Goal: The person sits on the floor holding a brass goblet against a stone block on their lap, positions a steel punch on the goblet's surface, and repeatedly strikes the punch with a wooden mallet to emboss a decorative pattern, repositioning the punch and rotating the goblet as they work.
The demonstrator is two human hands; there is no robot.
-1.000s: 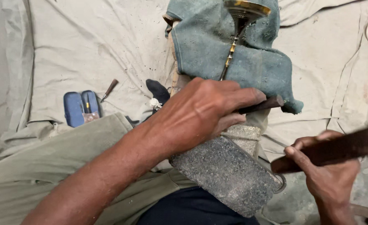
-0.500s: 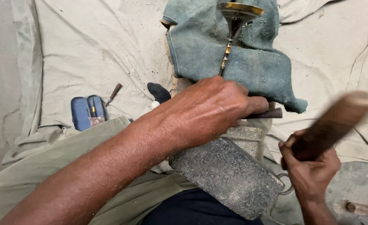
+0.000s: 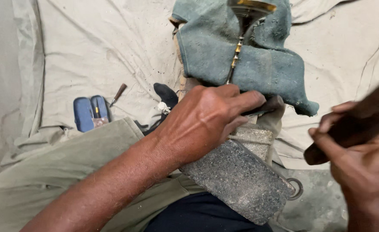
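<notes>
Biggest thing was the pale sheet [image 3: 90, 51] spread over the floor, wrinkled & gritty, running far and left. Near left, my khaki trouser leg [image 3: 48, 180] lay across it. Centre-near sat the grey stone block [image 3: 241, 180], speckled and tilted, its near end over my lap, w/ a metal ring [image 3: 297, 189] just beside its right corner. Far of the block was the blue-green towel [image 3: 262, 73], bunched around a thin brass stem [image 3: 236, 51] that widened to a brass cup at the far edge of view.

My left hand [image 3: 206, 120] was at the far end of the block, fingers curled together & pressed down over a dark rod [image 3: 271, 105]. The rod's tip stuck out to the right, touching the towel's near edge. Couldn't tell exactly what the tip met, since my fingers hid it.

My right hand [image 3: 361, 163] was near right, well apart from the left, wrapped tight round a wooden club [image 3: 357, 124] that was raised & blurred, slanting up to the right.

Smaller bits: a blue case [image 3: 90, 112] far left on the sheet, w/ a small wood-handled tool [image 3: 118, 92] just right of it.

My read: this was the striking step, rod held on the work & club up. Next blow needed the rod kept dead steady and the club landing square on its end, clear of my knuckles.
</notes>
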